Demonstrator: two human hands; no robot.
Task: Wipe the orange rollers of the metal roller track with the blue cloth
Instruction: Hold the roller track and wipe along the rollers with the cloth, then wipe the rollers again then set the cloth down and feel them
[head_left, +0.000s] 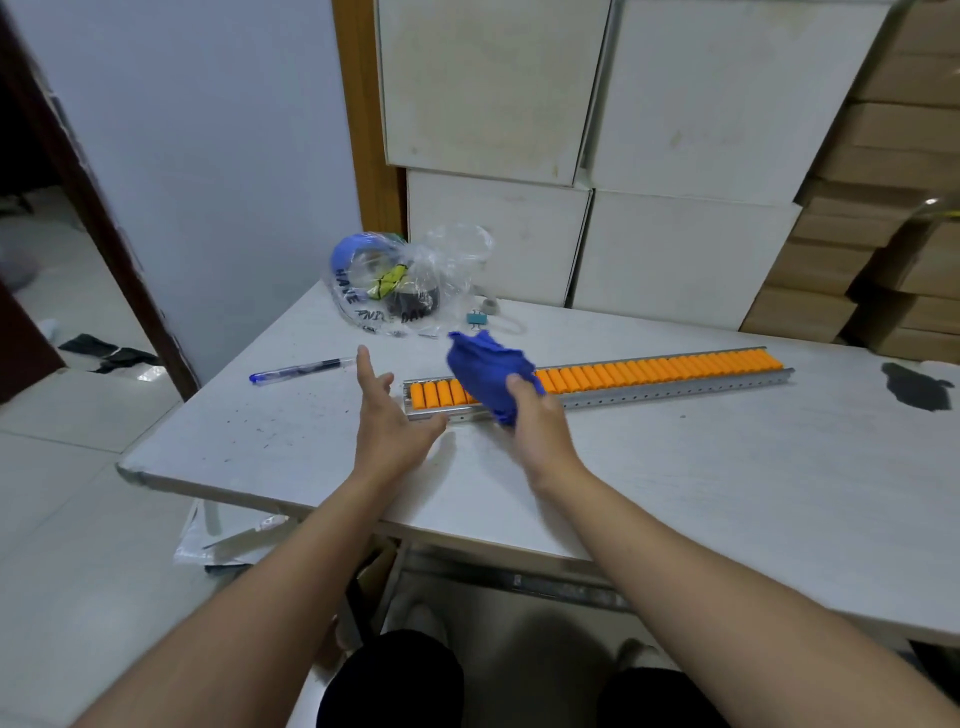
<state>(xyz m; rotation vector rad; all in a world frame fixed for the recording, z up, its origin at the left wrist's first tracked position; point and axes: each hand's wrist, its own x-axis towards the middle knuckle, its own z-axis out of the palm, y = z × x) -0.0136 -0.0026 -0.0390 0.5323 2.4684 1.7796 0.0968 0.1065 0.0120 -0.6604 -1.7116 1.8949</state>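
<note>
A long metal roller track (675, 391) with a row of orange rollers (665, 370) lies across the white table (727, 493), running from the middle to the right. My right hand (540, 421) grips a bunched blue cloth (488, 369) that hangs over the track's left part and hides some rollers there. My left hand (389, 415) is open, fingers spread, just left of the track's left end, with its thumb close to the metal rail. It holds nothing.
A blue pen (298, 370) lies left of my left hand. Behind the track sit a clear plastic bag with tape rolls (400, 283) and a small binder clip (477, 318). A dark stain (917, 387) marks the table's right. White boxes (597, 156) stack behind.
</note>
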